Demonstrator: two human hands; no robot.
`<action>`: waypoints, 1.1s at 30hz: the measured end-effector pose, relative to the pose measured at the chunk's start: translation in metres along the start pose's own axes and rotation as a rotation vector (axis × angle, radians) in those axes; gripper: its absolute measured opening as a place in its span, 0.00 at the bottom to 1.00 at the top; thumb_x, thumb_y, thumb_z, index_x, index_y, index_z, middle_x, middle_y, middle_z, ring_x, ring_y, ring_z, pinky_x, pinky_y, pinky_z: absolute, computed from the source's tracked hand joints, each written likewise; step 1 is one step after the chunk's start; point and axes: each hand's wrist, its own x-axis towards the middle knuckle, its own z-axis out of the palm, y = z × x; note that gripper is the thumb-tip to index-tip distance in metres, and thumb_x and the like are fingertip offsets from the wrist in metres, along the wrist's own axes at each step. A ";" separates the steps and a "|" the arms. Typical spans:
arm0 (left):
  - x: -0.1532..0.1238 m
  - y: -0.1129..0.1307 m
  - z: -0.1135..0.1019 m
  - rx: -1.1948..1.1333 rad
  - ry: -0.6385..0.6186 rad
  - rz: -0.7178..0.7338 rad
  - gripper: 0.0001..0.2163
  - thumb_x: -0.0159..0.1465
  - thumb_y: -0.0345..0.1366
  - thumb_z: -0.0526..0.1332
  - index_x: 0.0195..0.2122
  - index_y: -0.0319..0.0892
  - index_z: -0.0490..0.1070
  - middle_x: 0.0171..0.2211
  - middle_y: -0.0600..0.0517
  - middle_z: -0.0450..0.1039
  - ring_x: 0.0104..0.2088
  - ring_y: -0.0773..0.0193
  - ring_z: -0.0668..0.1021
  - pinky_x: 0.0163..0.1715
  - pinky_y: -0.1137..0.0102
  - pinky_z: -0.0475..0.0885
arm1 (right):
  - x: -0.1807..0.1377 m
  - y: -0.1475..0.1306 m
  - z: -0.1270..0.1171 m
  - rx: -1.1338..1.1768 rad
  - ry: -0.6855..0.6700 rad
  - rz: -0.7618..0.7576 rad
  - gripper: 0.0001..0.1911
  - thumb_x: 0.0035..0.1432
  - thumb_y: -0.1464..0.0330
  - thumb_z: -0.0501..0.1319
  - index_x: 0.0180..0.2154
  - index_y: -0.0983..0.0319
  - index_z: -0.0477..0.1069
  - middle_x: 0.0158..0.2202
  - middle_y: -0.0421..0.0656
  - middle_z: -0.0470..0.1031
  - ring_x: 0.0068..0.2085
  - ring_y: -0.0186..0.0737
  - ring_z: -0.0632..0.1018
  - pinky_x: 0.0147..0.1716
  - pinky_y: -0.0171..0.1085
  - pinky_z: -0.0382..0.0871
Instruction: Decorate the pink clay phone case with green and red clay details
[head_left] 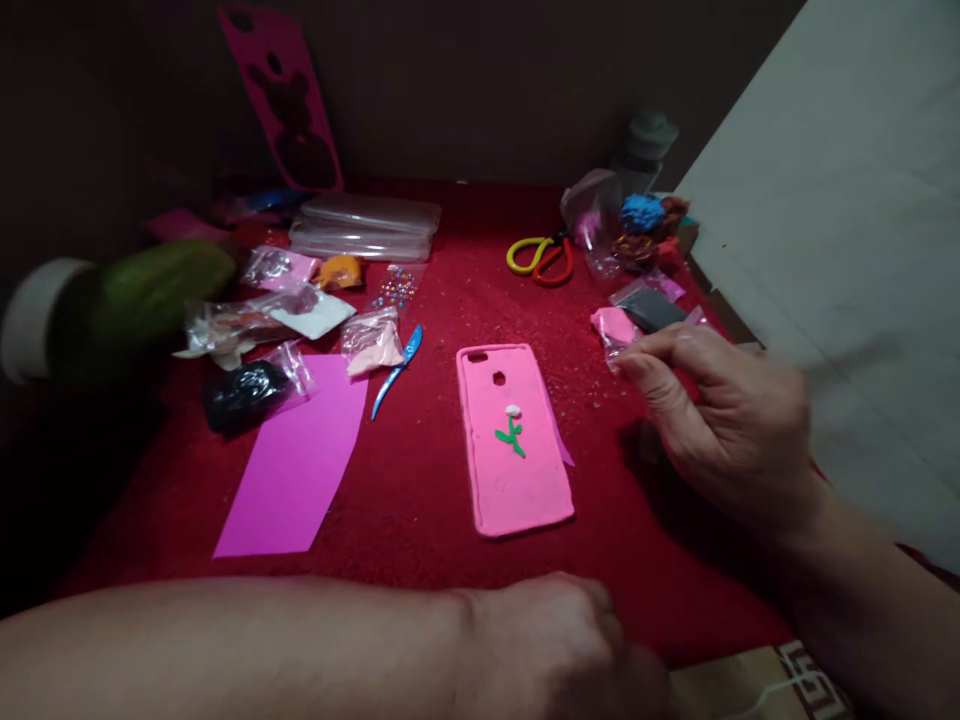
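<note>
A pink phone case lies flat in the middle of the red cloth, covered in a pink clay-like layer. On it is a small flower with a white head and a green stem and leaves. My right hand is raised to the right of the case, thumb and index finger pressed together; whatever they may hold is too small to make out. Close behind its fingertips lies a bag of pink clay. My left hand is below the case, blurred, its fingers hidden.
Purple paper, a blue modelling tool and bagged clay lie on the left. Clear cases are stacked behind; a pink case leans on the wall. Yellow-and-red-handled scissors and a bottle stand out at back right.
</note>
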 end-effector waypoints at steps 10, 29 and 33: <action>0.000 -0.001 -0.020 0.120 -0.045 0.064 0.06 0.64 0.37 0.62 0.35 0.40 0.68 0.25 0.54 0.66 0.21 0.63 0.67 0.24 0.65 0.68 | -0.074 0.031 -0.018 -0.110 -0.254 0.199 0.34 0.53 0.63 0.69 0.59 0.66 0.62 0.53 0.56 0.71 0.53 0.60 0.70 0.52 0.56 0.65; 0.000 0.011 -0.058 -0.299 0.706 -0.444 0.08 0.68 0.25 0.55 0.45 0.42 0.67 0.32 0.54 0.70 0.31 0.71 0.72 0.33 0.77 0.66 | -0.125 -0.018 -0.010 0.450 0.063 0.375 0.18 0.63 0.67 0.60 0.54 0.56 0.62 0.45 0.42 0.76 0.45 0.35 0.79 0.46 0.33 0.74; 0.005 0.011 -0.057 -0.196 0.636 -0.413 0.07 0.67 0.25 0.57 0.43 0.39 0.72 0.30 0.53 0.67 0.29 0.70 0.71 0.30 0.76 0.65 | -0.133 -0.022 -0.008 0.472 0.030 0.379 0.24 0.62 0.70 0.61 0.58 0.57 0.60 0.51 0.46 0.74 0.50 0.39 0.77 0.51 0.37 0.72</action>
